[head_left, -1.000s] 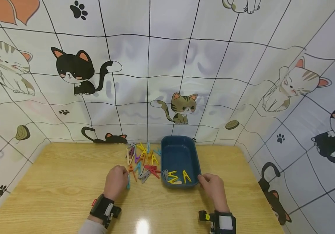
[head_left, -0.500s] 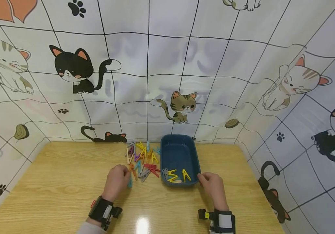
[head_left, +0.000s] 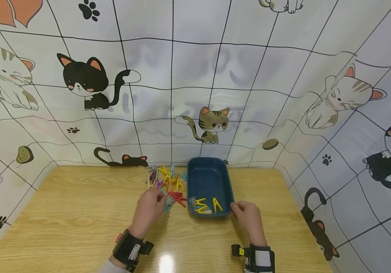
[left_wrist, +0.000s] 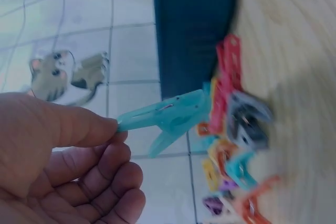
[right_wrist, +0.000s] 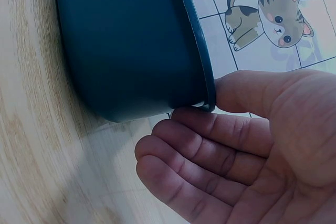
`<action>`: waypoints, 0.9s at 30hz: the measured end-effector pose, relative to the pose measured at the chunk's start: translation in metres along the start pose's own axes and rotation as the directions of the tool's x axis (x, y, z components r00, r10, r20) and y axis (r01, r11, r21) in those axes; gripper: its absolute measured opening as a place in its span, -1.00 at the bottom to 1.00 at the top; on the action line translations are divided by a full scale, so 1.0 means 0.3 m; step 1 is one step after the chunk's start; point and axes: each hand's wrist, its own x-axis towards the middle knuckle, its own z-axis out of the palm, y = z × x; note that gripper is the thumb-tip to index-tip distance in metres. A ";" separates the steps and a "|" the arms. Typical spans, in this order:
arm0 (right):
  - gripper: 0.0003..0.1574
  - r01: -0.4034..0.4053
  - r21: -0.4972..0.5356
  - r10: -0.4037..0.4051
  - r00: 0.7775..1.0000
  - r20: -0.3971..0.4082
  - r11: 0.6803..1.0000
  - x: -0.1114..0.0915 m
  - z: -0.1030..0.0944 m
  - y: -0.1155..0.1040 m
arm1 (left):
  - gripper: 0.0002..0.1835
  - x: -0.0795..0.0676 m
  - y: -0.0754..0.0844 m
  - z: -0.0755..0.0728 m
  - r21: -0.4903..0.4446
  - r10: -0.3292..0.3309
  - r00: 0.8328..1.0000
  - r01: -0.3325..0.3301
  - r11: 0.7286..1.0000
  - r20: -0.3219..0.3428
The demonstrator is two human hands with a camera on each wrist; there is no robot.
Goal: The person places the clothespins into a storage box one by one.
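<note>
My left hand (head_left: 159, 198) pinches a teal clothes peg (left_wrist: 169, 116) between thumb and fingers and holds it just above the near end of a pile of coloured pegs (head_left: 168, 181). The peg's jaws point toward the dark blue tray (head_left: 189, 182). My right hand (head_left: 235, 207) grips the tray's near right corner, with the thumb on the rim (right_wrist: 209, 85) and the index finger under it. Inside the tray, at its near end, lie yellow pegs (head_left: 203, 205) and a grey peg (head_left: 192, 202).
The wooden table (head_left: 62, 212) is fenced on three sides by a cat-print cloth (head_left: 216, 76). The peg pile lies directly left of the tray near the back edge. Red pegs (head_left: 177, 197) lie between my left hand and the tray.
My left hand has moved right and slightly forward, toward the tray, with the teal peg in it. The right hand and the tray have stayed put.
</note>
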 end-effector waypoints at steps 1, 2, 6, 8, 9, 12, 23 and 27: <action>-0.69 0.000 0.001 0.000 1.000 0.001 1.000 0.001 0.000 0.000 | -0.87 0.003 0.011 0.005 -0.005 0.011 1.000 -0.011 1.000 -0.008; -0.68 0.000 0.004 0.000 1.000 0.002 1.000 0.001 0.001 0.001 | -0.88 0.007 0.021 0.011 -0.006 0.023 1.000 -0.023 1.000 -0.014; -0.68 -0.002 0.004 0.002 1.000 0.004 1.000 0.002 0.001 0.002 | -0.89 0.019 0.062 0.033 -0.014 0.090 0.995 -0.090 0.996 -0.035; -0.68 0.001 0.003 -0.001 1.000 0.002 1.000 0.002 0.002 0.002 | -0.91 0.024 0.082 0.045 -0.014 0.119 0.992 -0.120 0.993 -0.042; -0.68 0.003 0.003 -0.003 1.000 0.001 1.000 0.002 0.002 0.003 | -0.91 0.026 0.094 0.050 -0.020 0.134 0.990 -0.135 0.991 -0.047; -0.68 0.004 0.003 -0.004 1.000 -0.001 1.000 0.003 0.003 0.002 | -0.92 0.030 0.126 0.066 -0.030 0.167 0.984 -0.169 0.985 -0.059; -0.69 -0.005 0.022 0.005 1.000 0.000 1.000 -0.002 -0.001 -0.001 | -0.94 0.040 0.190 0.139 -0.036 0.193 0.980 -0.194 0.980 -0.039; -0.69 -0.007 0.029 0.007 1.000 0.000 1.000 -0.003 -0.001 -0.001 | -0.95 0.037 0.197 0.158 -0.061 0.198 0.980 -0.199 0.978 -0.028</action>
